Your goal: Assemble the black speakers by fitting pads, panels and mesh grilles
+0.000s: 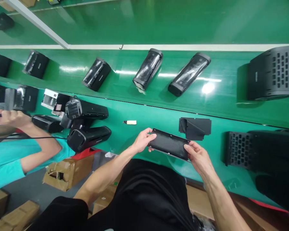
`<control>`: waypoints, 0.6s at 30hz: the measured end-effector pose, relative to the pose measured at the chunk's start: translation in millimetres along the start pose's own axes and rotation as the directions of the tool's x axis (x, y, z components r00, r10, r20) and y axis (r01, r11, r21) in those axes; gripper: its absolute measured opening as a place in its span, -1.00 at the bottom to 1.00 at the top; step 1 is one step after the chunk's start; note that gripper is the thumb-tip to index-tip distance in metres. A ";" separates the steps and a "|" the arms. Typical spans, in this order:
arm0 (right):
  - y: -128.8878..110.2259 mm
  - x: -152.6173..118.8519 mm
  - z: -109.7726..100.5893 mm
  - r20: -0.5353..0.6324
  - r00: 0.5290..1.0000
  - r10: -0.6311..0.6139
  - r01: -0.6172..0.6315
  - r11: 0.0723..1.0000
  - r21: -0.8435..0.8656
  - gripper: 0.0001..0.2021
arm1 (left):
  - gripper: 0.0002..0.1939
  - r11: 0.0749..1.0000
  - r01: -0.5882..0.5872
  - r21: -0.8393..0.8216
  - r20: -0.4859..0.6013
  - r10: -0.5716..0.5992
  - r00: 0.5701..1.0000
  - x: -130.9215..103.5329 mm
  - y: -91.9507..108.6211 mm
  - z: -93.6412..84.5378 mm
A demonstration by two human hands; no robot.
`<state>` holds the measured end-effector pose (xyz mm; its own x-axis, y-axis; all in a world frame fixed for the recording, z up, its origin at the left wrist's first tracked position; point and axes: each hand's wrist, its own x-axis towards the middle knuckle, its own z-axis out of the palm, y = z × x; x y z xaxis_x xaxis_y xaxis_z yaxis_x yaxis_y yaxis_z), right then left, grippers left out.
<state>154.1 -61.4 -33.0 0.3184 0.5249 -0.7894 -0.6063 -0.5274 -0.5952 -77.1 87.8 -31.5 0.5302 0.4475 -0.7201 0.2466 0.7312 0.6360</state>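
Note:
A flat black rectangular panel [170,143] with small clips along its edges is held level just over the near side of the green bench. Its left end is gripped by my left hand [144,140], thumb on top and fingers underneath. My right hand [197,154] pinches the right end the same way. Beyond the panel, to the right, lie several thin black sheets [197,128], overlapping on the bench. A small pale-handled tool with a dark tip [130,122] rests to the left of them.
Black perforated housings [240,149] stand at right. Along the far strip sit several black speaker-like units [148,69] and a large grille box [272,73]. Two black units [89,138] lie at left, near a co-worker's arm [40,138]. Cardboard boxes [68,173] are below the bench.

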 end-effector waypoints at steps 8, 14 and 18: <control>-6.6 -3.0 2.6 -0.036 0.999 -0.012 0.013 1.000 0.022 -0.45 | -0.43 0.998 -0.045 0.031 -0.038 0.046 0.998 -1.5 3.2 6.5; -4.1 -3.2 2.3 -0.045 0.995 -0.084 0.083 0.996 -0.020 -0.49 | -0.49 0.994 -0.075 0.073 -0.063 0.080 0.995 -0.5 0.3 7.2; -4.3 -2.5 6.2 -0.077 0.994 -0.072 0.072 0.997 0.004 -0.48 | -0.52 0.995 -0.087 0.039 -0.041 0.088 0.995 -0.7 1.1 5.3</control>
<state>151.3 -56.3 -27.6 0.4161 0.5085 -0.7538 -0.5848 -0.4852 -0.6501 -73.0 85.6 -28.9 0.5165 0.5310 -0.6718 0.2311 0.6690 0.7064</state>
